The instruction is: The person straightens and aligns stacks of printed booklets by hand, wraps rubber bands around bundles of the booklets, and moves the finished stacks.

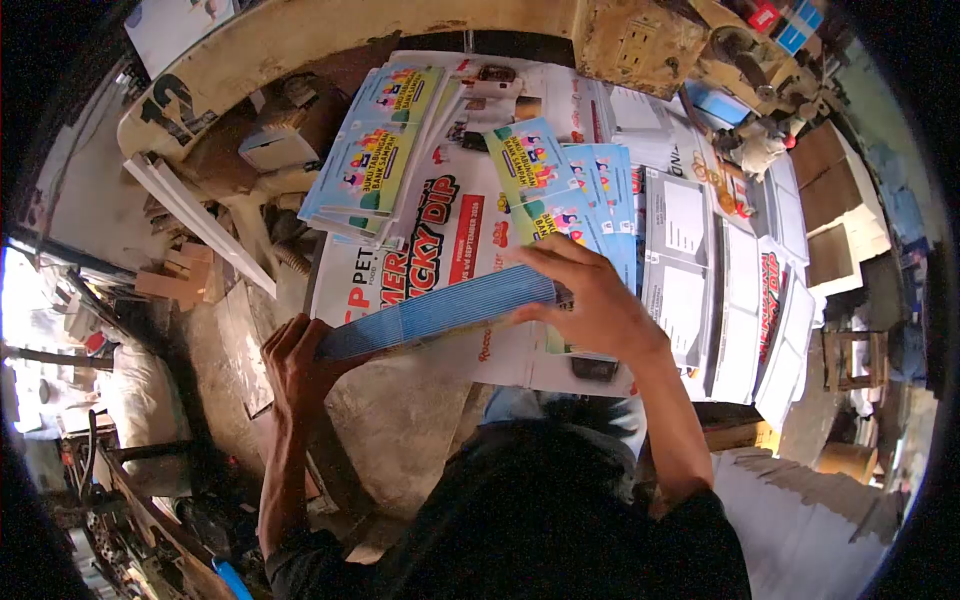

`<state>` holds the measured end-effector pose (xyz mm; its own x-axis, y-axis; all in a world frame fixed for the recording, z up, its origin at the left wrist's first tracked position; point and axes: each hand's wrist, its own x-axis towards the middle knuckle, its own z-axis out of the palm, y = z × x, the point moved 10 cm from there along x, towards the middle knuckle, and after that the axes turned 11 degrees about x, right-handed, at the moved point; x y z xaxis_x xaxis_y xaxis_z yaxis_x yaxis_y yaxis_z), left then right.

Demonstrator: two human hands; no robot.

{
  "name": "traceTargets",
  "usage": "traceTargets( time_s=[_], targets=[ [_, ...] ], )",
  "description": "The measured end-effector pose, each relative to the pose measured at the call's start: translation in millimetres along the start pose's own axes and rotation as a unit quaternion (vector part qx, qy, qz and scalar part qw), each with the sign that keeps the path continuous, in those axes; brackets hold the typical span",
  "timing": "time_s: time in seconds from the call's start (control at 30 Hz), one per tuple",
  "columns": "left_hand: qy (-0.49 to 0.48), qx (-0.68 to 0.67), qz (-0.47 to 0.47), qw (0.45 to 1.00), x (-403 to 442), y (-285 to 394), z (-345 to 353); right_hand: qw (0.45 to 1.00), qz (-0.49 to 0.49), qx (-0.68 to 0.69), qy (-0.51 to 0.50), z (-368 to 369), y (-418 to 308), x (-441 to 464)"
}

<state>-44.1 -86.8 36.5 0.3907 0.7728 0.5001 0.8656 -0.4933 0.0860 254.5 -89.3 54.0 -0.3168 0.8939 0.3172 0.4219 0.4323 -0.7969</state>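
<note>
A thick stack of blue-edged sheets (440,312) is held on its edge above the table, tilted up to the right. My left hand (296,360) is closed round its left end. At its right end, my right hand (590,300) grips with the thumb below and the fingers over the top. Beyond the stack, blue and yellow printed covers (532,165) lie fanned out on a printed poster sheet (435,225). A taller pile of the same covers (375,150) sits at the back left. The faces of the held sheets are mostly hidden.
Piles of white printed sheets (680,260) are on the right of the table. A curved machine frame marked 12 (185,112) runs behind. Pale strips (200,225) lean at the left. Cardboard boxes (840,200) stand at the far right.
</note>
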Motion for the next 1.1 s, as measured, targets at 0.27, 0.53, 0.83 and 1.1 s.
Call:
traceTargets(
  time_s=[0.27,0.53,0.83,1.1],
  targets=[
    [0.013,-0.027,-0.048,0.998,-10.7,-18.1,11.9,0.997,0.061,0.025,-0.027,3.7,13.7,0.8],
    [0.004,0.174,0.168,0.970,16.5,17.2,-33.0,0.977,-0.168,-0.127,-0.038,170.1,8.3,20.6],
    [0.129,0.139,0.106,0.976,64.6,72.3,-110.1,0.977,-0.159,-0.118,0.074,-6.5,-109.8,-7.9],
    [0.149,0.041,0.055,0.986,86.7,129.5,-119.2,0.771,0.096,0.289,0.559,-189.6,23.8,-216.4]
  ],
)
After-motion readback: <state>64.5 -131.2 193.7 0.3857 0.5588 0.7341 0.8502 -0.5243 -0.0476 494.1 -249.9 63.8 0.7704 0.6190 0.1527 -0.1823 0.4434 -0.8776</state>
